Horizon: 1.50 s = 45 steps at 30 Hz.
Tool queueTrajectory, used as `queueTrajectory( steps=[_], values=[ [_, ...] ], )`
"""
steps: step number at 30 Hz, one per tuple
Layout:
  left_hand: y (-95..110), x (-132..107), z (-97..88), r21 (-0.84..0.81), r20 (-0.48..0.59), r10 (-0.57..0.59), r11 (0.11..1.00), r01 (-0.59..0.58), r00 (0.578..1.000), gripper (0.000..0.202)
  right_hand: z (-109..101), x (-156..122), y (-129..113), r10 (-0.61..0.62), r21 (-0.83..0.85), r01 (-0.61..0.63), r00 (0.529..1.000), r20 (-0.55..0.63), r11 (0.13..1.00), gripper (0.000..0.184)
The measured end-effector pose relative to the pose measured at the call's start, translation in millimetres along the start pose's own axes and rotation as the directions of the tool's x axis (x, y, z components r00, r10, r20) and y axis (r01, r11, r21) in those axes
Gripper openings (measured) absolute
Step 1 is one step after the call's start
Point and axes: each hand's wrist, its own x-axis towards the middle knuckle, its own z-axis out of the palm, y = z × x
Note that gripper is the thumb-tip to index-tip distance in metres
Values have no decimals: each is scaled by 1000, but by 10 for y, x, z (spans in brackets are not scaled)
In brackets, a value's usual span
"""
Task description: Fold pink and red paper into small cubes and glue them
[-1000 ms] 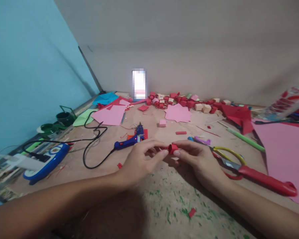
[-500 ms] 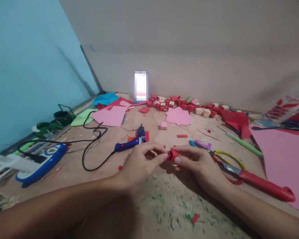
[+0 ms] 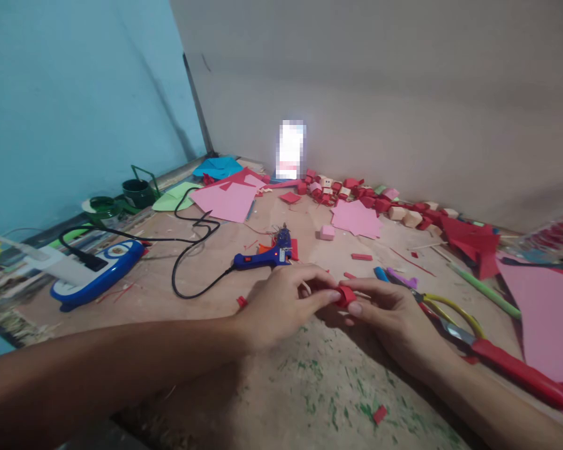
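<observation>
Between both hands, above the worktop, is a small folded red paper piece (image 3: 346,296). My left hand (image 3: 293,303) pinches its left side between thumb and fingers. From the right, my right hand (image 3: 389,306) grips the same piece with thumb and fingertips. Just behind my left hand lies a blue glue gun (image 3: 263,257) with a small lit light, on scraps of red and orange paper. A pink paper cube (image 3: 327,232) sits beyond the hands. Close to my right hand are yellow-handled scissors (image 3: 455,312) and a red-handled cutting tool (image 3: 520,369).
Red, pink and cream paper cubes (image 3: 380,205) are heaped along the wall. Pink sheets (image 3: 228,201) lie at back left. A blue-white power strip (image 3: 98,275) feeds a black cable (image 3: 174,275). A lit phone (image 3: 291,150) leans at the back. Green cups (image 3: 138,194) stand left.
The view has shifted, so the worktop things appear further right or higher. Both hands still hold the red paper piece, which is turned a little and looks more closed.
</observation>
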Motion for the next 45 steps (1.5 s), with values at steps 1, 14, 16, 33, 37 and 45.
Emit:
queueTrajectory(
  steps=[1,14,16,33,37,45],
  values=[
    [0,0,2,1,-3,-1,1000,1,1000,13,2,0,-7,-2,-12,2,1000,-6,1000,29],
    [7,14,-13,98,7,69,993,-69,998,13,-1,-37,-14,-39,-120,45,998,50,992,25],
    [16,13,-13,105,5,60,993,-61,998,11,5,-33,-12,-26,-93,33,997,73,995,24],
    [-20,10,-30,183,143,48,980,-74,989,16,143,-153,2,-59,-238,66,998,37,969,20],
    [-4,5,-27,143,188,14,989,-42,982,13,132,-180,81,-40,-206,51,998,58,977,23],
    [21,-8,-24,125,158,26,991,-46,987,9,86,-169,102,-29,-157,43,995,92,987,23]
  ],
)
